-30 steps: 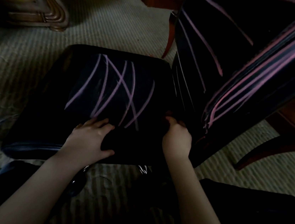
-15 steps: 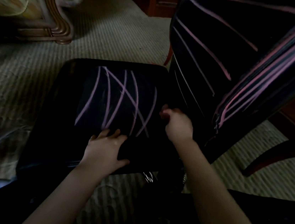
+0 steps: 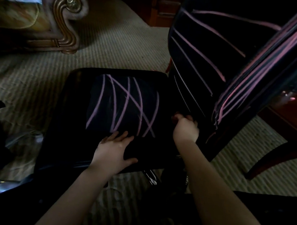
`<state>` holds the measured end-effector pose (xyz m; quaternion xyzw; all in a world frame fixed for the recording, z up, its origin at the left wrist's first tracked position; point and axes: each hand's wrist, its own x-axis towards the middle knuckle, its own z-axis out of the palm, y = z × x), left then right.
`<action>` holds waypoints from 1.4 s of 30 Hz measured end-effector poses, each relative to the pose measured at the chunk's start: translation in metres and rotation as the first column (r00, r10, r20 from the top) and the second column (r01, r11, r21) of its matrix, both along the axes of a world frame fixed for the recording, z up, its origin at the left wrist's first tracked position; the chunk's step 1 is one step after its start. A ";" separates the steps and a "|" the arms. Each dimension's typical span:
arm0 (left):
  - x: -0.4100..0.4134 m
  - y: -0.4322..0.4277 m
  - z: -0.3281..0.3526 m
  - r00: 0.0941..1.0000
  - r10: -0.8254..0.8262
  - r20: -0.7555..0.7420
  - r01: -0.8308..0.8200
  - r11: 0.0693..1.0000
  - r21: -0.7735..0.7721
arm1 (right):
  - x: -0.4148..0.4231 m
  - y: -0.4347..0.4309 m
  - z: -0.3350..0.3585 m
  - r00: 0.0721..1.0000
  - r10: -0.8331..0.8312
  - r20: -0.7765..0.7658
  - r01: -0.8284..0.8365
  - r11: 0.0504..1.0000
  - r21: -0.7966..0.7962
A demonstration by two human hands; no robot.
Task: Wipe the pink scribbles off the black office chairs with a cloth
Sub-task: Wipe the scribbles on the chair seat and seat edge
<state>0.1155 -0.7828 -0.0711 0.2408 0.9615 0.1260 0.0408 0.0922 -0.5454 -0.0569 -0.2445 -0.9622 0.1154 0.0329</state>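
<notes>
The left hand point(image 3: 115, 151) is pressing flat, fingers spread, on the scribbled seat point(image 3: 72, 114) (centre frame). The right hand point(image 3: 186, 129) is curling at the seat's right edge; what it is holding is unclear.

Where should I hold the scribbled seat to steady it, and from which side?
Probably the seat by its near front edge, from the person's side: the flat slab's rim overhangs there, clear of the pink scribbles, and the left hand rests flat just behind it. The right edge is crowded by the second chair's back, beside the right hand.
</notes>
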 end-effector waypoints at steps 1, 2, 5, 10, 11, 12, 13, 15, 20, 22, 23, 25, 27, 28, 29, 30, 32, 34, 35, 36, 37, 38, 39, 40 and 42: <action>0.001 0.001 0.000 1.000 0.002 -0.013 -0.002 1.000 -0.002 | 0.004 -0.008 -0.001 1.000 -0.010 0.008 0.010 0.999 0.054; 0.003 0.003 -0.001 1.000 0.005 -0.026 -0.006 1.000 -0.014 | 0.012 -0.018 -0.003 1.000 -0.013 -0.006 0.014 0.994 0.111; 0.004 0.009 0.001 0.998 0.018 -0.055 -0.021 0.998 -0.055 | 0.049 -0.059 -0.014 0.988 0.144 -0.049 -0.128 0.961 0.245; 0.006 0.003 0.007 0.999 -0.011 -0.038 0.007 0.994 -0.111 | 0.060 -0.032 -0.023 0.910 0.381 -0.165 -0.344 0.914 0.214; 0.008 0.000 0.010 0.999 -0.019 -0.046 0.013 0.992 -0.128 | 0.054 -0.014 -0.022 0.935 0.331 -0.130 -0.304 0.933 0.191; 0.010 -0.003 0.013 0.998 -0.022 -0.061 0.014 0.991 -0.134 | 0.049 0.003 -0.021 0.963 0.245 -0.113 -0.226 0.961 0.157; 0.012 -0.006 0.016 0.997 -0.017 -0.080 0.006 0.992 -0.129 | 0.045 0.014 -0.019 0.985 0.143 -0.096 -0.132 0.985 0.112; 0.013 -0.014 0.022 0.994 0.014 -0.105 -0.025 0.994 -0.109 | 0.043 0.014 -0.017 0.995 -0.019 -0.094 0.026 0.997 0.072; 0.010 -0.027 0.021 0.987 0.163 -0.010 -0.160 0.955 -0.249 | 0.073 -0.059 -0.024 0.960 0.228 -0.161 -0.196 0.961 0.196; 0.011 -0.026 0.020 0.979 0.201 0.045 -0.181 0.944 -0.277 | 0.086 -0.065 -0.032 0.892 0.395 -0.219 -0.361 0.915 0.182; 0.011 -0.026 0.020 0.978 0.202 0.050 -0.180 0.942 -0.284 | 0.087 -0.058 -0.031 0.873 0.436 -0.218 -0.410 0.899 0.155; 0.013 -0.026 0.020 0.980 0.195 0.046 -0.173 0.938 -0.300 | 0.081 -0.034 -0.032 0.897 0.391 -0.206 -0.374 0.920 0.118; 0.015 -0.027 0.019 0.982 0.184 0.043 -0.162 0.939 -0.304 | 0.071 -0.007 -0.031 0.948 0.189 -0.255 -0.188 0.982 0.027; 0.016 -0.027 0.018 0.984 0.177 0.037 -0.157 0.939 -0.306 | 0.068 0.001 -0.031 0.962 0.064 -0.264 -0.076 0.996 -0.037; 0.017 -0.026 0.017 0.985 0.170 0.028 -0.154 0.938 -0.311 | 0.067 0.000 -0.031 0.968 -0.030 -0.248 0.011 0.997 -0.077; 0.017 -0.025 0.017 0.986 0.165 0.016 -0.152 0.936 -0.318 | 0.065 -0.009 -0.030 0.975 -0.064 -0.212 0.052 0.997 -0.063; 0.016 -0.022 0.017 0.987 0.161 0.004 -0.150 0.930 -0.335 | 0.065 -0.047 -0.030 0.985 0.003 -0.172 0.002 0.999 0.032; 0.015 -0.021 0.018 0.987 0.159 0.000 -0.149 0.928 -0.343 | 0.071 -0.092 -0.032 0.951 0.217 -0.222 -0.202 0.975 0.090; 0.014 -0.022 0.018 0.987 0.160 -0.004 -0.151 0.928 -0.339 | 0.074 -0.106 -0.034 0.923 0.310 -0.227 -0.296 0.951 0.094; 0.015 -0.023 0.018 0.987 0.160 -0.007 -0.153 0.932 -0.329 | 0.075 -0.113 -0.036 0.893 0.386 -0.233 -0.370 0.923 0.110; 0.015 -0.024 0.017 0.987 0.162 -0.007 -0.156 0.937 -0.312 | 0.076 -0.112 -0.037 0.875 0.411 -0.256 -0.395 0.912 0.112; 0.015 -0.026 0.016 0.986 0.166 -0.003 -0.159 0.943 -0.292 | 0.074 -0.104 -0.036 0.864 0.413 -0.289 -0.399 0.910 0.108; 0.016 -0.027 0.015 0.985 0.171 0.002 -0.164 0.948 -0.272 | 0.071 -0.092 -0.033 0.878 0.382 -0.289 -0.375 0.923 0.082; 0.016 -0.027 0.013 0.984 0.177 0.011 -0.168 0.952 -0.255 | 0.066 -0.076 -0.033 0.907 0.338 -0.253 -0.337 0.940 0.047; 0.017 -0.028 0.012 0.981 0.191 0.030 -0.180 0.959 -0.219 | 0.056 -0.042 -0.031 0.945 0.240 -0.223 -0.239 0.971 0.030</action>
